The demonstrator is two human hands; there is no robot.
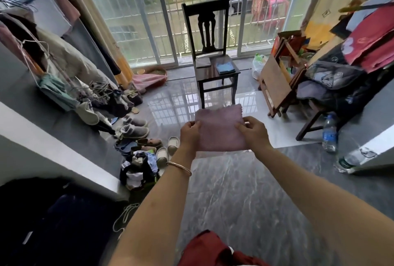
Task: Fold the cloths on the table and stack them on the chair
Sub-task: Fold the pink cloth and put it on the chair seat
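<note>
At the centre of the frame the left hand (189,135) and right hand (254,133) each pinch a side edge of a mauve, waffle-textured folded cloth (219,131), thumbs on top, holding it flat in the air above the grey marble floor (234,191). Beyond it, upper centre, stands a dark wooden chair (205,8); on its seat lie a blue folded cloth (225,67) and a grey folded cloth (203,62), side by side.
</note>
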